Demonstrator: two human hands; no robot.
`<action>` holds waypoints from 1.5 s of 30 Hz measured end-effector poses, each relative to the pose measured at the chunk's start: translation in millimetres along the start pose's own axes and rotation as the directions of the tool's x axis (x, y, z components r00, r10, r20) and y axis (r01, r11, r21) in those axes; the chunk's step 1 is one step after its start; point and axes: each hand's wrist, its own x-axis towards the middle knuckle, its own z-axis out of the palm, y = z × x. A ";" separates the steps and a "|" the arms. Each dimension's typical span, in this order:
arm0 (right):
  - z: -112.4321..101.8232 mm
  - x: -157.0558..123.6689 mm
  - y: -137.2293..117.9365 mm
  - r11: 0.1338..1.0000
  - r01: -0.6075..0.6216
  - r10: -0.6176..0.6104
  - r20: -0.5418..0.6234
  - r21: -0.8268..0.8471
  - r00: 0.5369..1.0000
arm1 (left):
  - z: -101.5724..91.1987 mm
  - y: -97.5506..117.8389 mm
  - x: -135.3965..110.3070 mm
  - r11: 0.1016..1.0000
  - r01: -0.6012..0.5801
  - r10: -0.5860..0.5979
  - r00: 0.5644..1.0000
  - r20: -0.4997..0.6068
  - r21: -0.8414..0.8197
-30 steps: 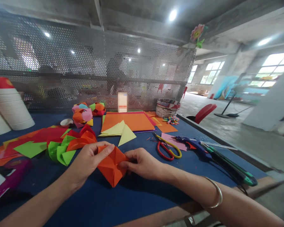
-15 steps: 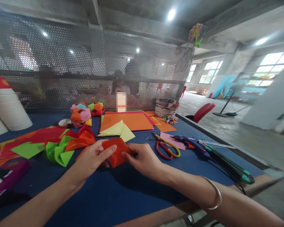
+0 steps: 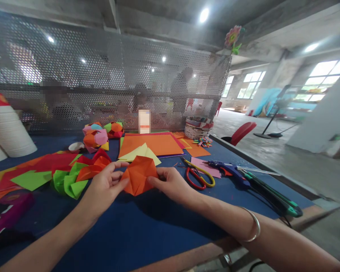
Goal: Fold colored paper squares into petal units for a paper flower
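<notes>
Between my two hands, above the blue table, is a folded orange paper (image 3: 140,174) with creases meeting near its middle. My left hand (image 3: 106,184) pinches its left edge between thumb and fingers. The right edge is gripped by my right hand (image 3: 170,184), thumb in front and fingers partly hidden behind. Left of the hands lie folded green paper pieces (image 3: 69,179) and folded orange-red ones (image 3: 94,168). Yellow paper sheets (image 3: 138,152) rest on a stack of orange paper (image 3: 150,143) just beyond the held piece.
Scissors (image 3: 200,177) with red and yellow handles lie right of my hands, near a blue glue gun (image 3: 228,169) and a green-black tool (image 3: 274,194). Paper cups (image 3: 11,130) stand far left. A woven basket (image 3: 198,127) and finished paper balls (image 3: 95,137) sit at the back.
The orange paper has been turned so its creased, opened face shows. My left thumb has shifted from across its front to the left edge. Behind the mesh, a person has moved right.
</notes>
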 end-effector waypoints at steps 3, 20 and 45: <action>-2.2 0.6 -0.6 0.993 -0.061 0.055 0.059 0.102 0.997 | -1.4 2.0 -0.8 1.000 -0.016 0.016 1.000 -0.013 0.011; -2.4 -0.6 -6.2 0.925 -0.186 0.162 0.100 0.330 0.982 | 4.8 2.1 -7.3 0.953 -0.197 0.203 0.979 -0.003 0.229; 4.3 -1.6 -3.4 0.956 -0.074 0.038 0.130 0.285 0.991 | 2.9 -14.1 -16.3 0.462 -0.525 0.651 0.748 0.128 0.715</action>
